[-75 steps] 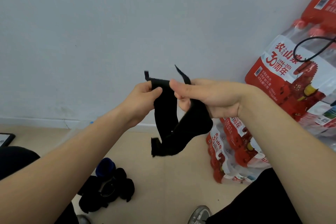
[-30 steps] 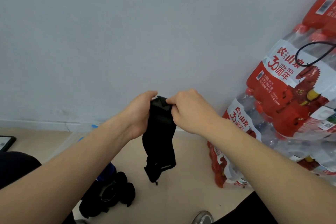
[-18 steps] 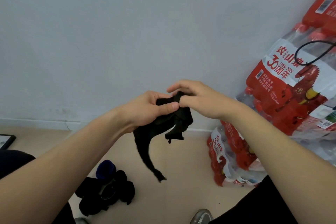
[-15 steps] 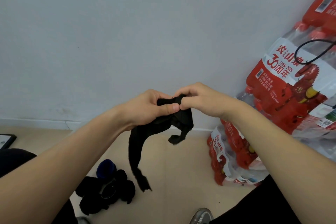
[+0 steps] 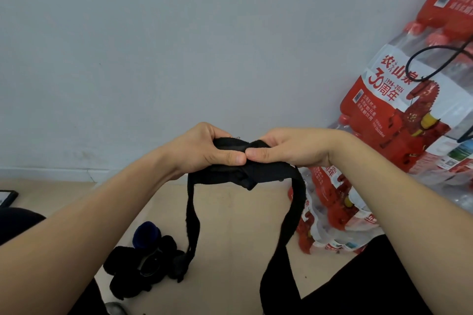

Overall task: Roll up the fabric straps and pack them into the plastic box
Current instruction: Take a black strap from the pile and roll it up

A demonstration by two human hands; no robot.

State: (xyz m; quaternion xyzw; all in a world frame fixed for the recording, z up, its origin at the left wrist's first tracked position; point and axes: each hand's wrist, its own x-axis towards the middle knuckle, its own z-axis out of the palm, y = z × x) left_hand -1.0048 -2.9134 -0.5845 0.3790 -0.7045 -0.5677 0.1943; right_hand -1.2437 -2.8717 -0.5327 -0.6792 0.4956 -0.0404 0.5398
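Floor (image 5: 230, 225): black fabric pile (image 5: 143, 263), bottle packs (image 5: 330, 215)

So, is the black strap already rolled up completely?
No, two long ends of the black strap hang loose below the left hand and the right hand.

A black fabric strap (image 5: 271, 174) is held in the air in front of the wall, its middle bunched into a thick, crumpled wad pinched between the left hand (image 5: 204, 151) and the right hand (image 5: 289, 151), whose thumbs meet on top of it. Two ends hang free. The left end is narrow and drops straight down. The right end is wider and curves outward, then down. Below on the floor lies a heap of black rolled straps (image 5: 143, 266), with a dark blue roll (image 5: 146, 233) at its far edge.
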